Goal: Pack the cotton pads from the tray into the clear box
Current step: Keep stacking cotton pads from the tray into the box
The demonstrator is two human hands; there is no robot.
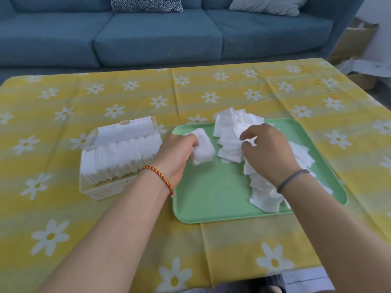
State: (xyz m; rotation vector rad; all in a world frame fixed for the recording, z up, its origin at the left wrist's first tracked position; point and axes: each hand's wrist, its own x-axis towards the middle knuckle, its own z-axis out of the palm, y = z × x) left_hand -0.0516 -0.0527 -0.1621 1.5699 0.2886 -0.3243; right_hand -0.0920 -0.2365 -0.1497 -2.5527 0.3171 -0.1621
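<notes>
While a blue fabric sofa (160, 37) with broad square cushions fills the upper part of the frame, the bench (131, 218) below it takes up the rest, covered by a thin, creased yellow-striped cloth printed with white daisies. A line of small orange writing runs along the cloth's upper right edge, too blurred to read. Two pillows sit on the sofa at the top: a dark speckled one (146, 4) and a plain pale one (268, 5). Cardboard boxes (357, 41) stand at the far right edge.

Right of centre lies the tray (211, 199), a smooth mint-green rectangle with rounded corners and a low raised rim. Loose cotton pads (228, 132), thin white squares with soft matte faces, are heaped in an untidy overlapping drift across its upper and right parts, some spilling over the far rim.

Left of the tray, just beside it, sits the clear box (99, 187), a transparent rectangular container with its hinged lid tipped up at the back. A dense row of white pads (118, 157) stands on edge inside, filling most of it.

The left hand (177, 151) is closed around a small fluffy stack of pads (202, 148) over the tray's upper left corner; a braided multicoloured bracelet (159, 175) circles that wrist. The right hand (268, 151) rests on the heap, fingertips curled and pinching at loose pads; a grey band (292, 178) rings its wrist.
</notes>
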